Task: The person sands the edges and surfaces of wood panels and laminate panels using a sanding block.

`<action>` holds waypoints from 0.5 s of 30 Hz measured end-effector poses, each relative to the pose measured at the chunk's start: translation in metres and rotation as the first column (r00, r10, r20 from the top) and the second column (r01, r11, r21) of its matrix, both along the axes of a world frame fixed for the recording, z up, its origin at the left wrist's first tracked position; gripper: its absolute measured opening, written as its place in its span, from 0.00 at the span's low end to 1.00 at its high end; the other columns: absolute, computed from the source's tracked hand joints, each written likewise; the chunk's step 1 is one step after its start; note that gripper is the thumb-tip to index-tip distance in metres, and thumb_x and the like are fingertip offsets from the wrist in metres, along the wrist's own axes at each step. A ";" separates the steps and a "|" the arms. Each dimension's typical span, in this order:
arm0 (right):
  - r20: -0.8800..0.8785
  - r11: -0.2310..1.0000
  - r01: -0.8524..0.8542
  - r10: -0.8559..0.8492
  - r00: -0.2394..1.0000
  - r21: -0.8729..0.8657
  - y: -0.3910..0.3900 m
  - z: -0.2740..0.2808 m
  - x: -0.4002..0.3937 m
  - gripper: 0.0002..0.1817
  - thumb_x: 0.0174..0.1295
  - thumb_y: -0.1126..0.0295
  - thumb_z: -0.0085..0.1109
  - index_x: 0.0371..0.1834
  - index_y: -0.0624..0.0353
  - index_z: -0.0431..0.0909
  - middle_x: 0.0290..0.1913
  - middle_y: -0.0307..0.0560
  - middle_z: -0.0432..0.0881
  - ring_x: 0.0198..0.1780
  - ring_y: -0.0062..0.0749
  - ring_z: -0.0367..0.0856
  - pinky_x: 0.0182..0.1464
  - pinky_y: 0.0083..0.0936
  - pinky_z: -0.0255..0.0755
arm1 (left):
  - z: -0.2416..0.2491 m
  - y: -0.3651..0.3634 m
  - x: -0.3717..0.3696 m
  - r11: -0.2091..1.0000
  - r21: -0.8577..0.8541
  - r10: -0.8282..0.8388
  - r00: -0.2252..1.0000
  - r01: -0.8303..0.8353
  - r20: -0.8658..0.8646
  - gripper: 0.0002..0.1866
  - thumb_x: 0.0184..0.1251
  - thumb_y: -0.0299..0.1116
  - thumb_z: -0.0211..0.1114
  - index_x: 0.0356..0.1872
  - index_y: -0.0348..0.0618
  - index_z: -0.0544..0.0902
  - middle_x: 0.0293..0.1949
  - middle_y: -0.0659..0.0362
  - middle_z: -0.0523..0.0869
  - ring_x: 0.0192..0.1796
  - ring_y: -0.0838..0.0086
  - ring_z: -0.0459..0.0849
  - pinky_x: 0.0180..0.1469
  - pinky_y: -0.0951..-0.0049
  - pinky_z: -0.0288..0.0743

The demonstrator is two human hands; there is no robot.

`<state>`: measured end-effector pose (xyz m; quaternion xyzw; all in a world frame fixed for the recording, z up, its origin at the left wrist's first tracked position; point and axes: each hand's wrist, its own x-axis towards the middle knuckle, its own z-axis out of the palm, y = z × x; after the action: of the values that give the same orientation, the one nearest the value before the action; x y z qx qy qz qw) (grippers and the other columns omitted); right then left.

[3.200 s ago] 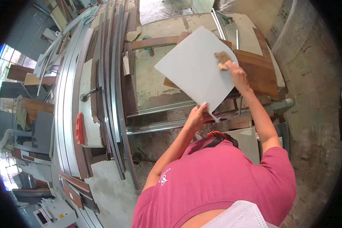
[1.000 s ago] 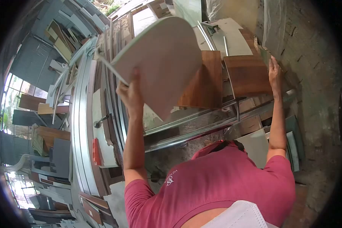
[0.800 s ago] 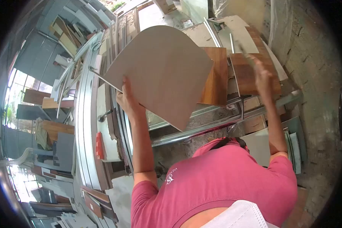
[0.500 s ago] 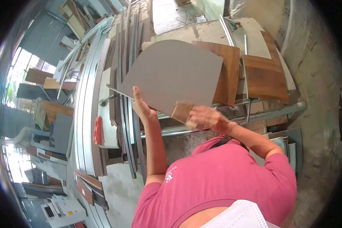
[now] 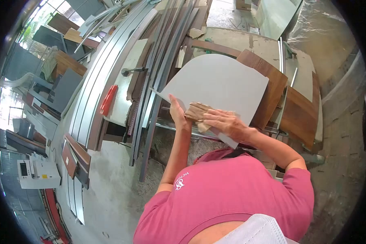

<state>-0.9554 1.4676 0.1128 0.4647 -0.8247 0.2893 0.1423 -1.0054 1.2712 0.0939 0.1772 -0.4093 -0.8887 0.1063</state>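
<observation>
A light grey panel [image 5: 225, 83] with a rounded far edge lies tilted in front of me, overlapping the work surface. My left hand [image 5: 179, 112] grips its near left edge, thumb up on the face and the other fingers hidden beneath. Under the flattened fingers of my right hand [image 5: 227, 123] is a creased, folded brown sheet [image 5: 199, 110], pressed on the panel near its close edge. The sheet reaches almost to my left hand.
Brown wood-grain boards [image 5: 301, 114] lie to the right of the panel. Long metal profiles [image 5: 158, 77] run along its left, by a red clamp-like piece [image 5: 108, 100] and a dark handle [image 5: 128, 72]. A white machine [image 5: 38, 173] stands at the lower left.
My right hand has slid the brown sheet along the near edge toward my left hand. The panel is tilted differently, and the view has turned, shifting the surroundings.
</observation>
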 end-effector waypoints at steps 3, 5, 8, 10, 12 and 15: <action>0.074 0.979 0.152 -0.143 0.987 -0.140 0.007 -0.010 -0.043 0.15 0.61 0.76 0.42 0.49 0.57 0.74 0.53 0.47 0.76 0.58 0.40 0.71 0.60 0.29 0.66 | 0.001 0.003 0.004 1.000 -0.002 -0.010 1.000 0.010 -0.006 0.33 0.67 0.55 0.49 0.56 0.30 0.66 0.54 0.53 0.72 0.53 0.67 0.73 0.55 0.69 0.68; 0.325 0.934 0.321 -0.258 0.910 -0.157 0.058 -0.029 -0.100 0.13 0.59 0.79 0.45 0.46 0.60 0.75 0.53 0.48 0.76 0.57 0.36 0.73 0.60 0.31 0.66 | -0.002 0.003 0.008 0.998 -0.067 0.008 1.000 -0.007 0.012 0.34 0.67 0.55 0.49 0.57 0.30 0.65 0.55 0.53 0.71 0.54 0.67 0.73 0.55 0.69 0.68; 0.013 0.606 0.785 -0.792 0.610 0.129 0.141 -0.069 -0.141 0.10 0.64 0.73 0.42 0.43 0.60 0.74 0.43 0.44 0.79 0.44 0.28 0.79 0.48 0.26 0.72 | -0.016 0.000 0.009 1.000 -0.023 -0.016 1.000 0.016 0.010 0.35 0.66 0.56 0.48 0.58 0.30 0.64 0.57 0.52 0.70 0.56 0.66 0.71 0.57 0.68 0.66; 0.070 0.475 0.823 -0.875 0.479 0.313 0.141 -0.043 -0.129 0.11 0.65 0.70 0.41 0.42 0.60 0.74 0.41 0.43 0.79 0.41 0.25 0.79 0.45 0.24 0.73 | -0.024 -0.001 0.007 1.000 -0.001 0.001 1.000 -0.001 0.018 0.37 0.66 0.58 0.47 0.59 0.30 0.63 0.57 0.52 0.70 0.57 0.65 0.71 0.58 0.67 0.65; 0.488 0.733 0.675 -0.620 0.614 0.083 0.092 -0.018 -0.097 0.12 0.66 0.68 0.39 0.44 0.59 0.74 0.45 0.45 0.78 0.45 0.28 0.77 0.48 0.25 0.71 | -0.021 -0.001 0.009 1.000 -0.008 0.027 0.999 -0.026 0.026 0.37 0.66 0.59 0.46 0.59 0.31 0.63 0.57 0.52 0.70 0.57 0.64 0.70 0.59 0.67 0.65; 0.239 0.964 0.257 -0.234 0.942 -0.067 0.007 -0.001 -0.059 0.14 0.61 0.73 0.41 0.47 0.56 0.74 0.56 0.47 0.74 0.60 0.41 0.69 0.61 0.33 0.63 | -0.005 0.005 0.018 0.999 0.005 0.040 0.999 -0.040 0.033 0.38 0.65 0.61 0.44 0.61 0.33 0.61 0.59 0.52 0.69 0.59 0.64 0.69 0.59 0.67 0.65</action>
<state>-1.0143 1.4745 0.1119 0.3141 -0.8719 0.3610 0.1037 -0.9878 1.2765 0.0885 0.2002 -0.4049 -0.8845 0.1167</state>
